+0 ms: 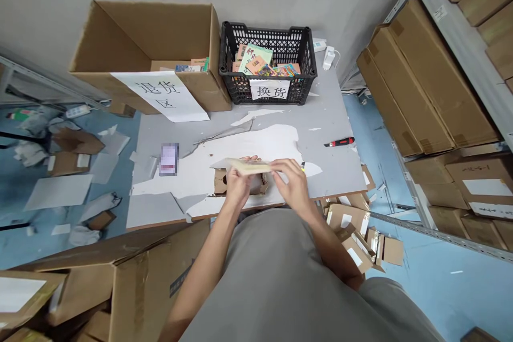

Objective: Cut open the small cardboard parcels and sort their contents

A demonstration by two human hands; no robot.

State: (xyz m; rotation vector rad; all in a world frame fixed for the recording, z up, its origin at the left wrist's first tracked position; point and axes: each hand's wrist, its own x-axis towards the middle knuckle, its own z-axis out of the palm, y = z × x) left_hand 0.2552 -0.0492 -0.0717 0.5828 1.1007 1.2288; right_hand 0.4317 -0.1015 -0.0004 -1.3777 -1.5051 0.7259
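Observation:
Both of my hands are raised above the table's front edge, around a thin, cream-coloured book (pixel 249 166) seen nearly edge-on; its cover cannot be made out. My left hand (pixel 239 188) grips it from below at the left, fingers closed round it. At its right end, my right hand (pixel 292 181) pinches the edge between thumb and fingers. Beneath them a small opened cardboard box (pixel 220 184) lies on the table, partly hidden by the hands and the book.
The grey table (pixel 328 112) bears a phone (pixel 169 160), a red and black utility knife (pixel 340 142), a large cardboard box (pixel 136 83) and a black plastic crate (pixel 266 97) of booklets. Shelves with cartons (pixel 433 85) stand right. Cardboard scraps (pixel 356 240) litter the floor.

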